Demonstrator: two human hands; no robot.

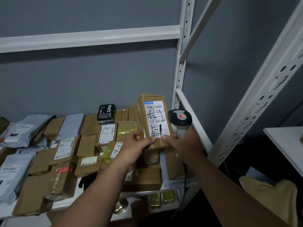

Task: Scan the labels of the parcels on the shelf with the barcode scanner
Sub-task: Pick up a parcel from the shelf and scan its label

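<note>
Nearest, two bare forearms reaching up from the bottom edge toward the shelf [180, 184]. Left hand [139, 143] pinching the lower left corner of one box [153, 120], thumb on the front face, fingers curled behind – tilted up off the stack, probably so its label [155, 118] faces the reader. Right hand [183, 141] wrapped round the grip of the single scanner [179, 119], its thumb also pressing the box's lower right corner – likely steadying it. Scanner head beside the label's right edge, pointing away rather than at the barcode; judged not yet aimed, so a turn of the wrist seems needed first. Cord hanging down from the grip. Around and beyond, the other parcels lying flat and packed close: brown cartons too many and too overlapped to count surely, at least four grey bags [19, 130] at left, one black packet [106, 114] standing at the back. Several labels face up, others hidden. Behind all, grey wall and white uprights [182, 63].
</note>
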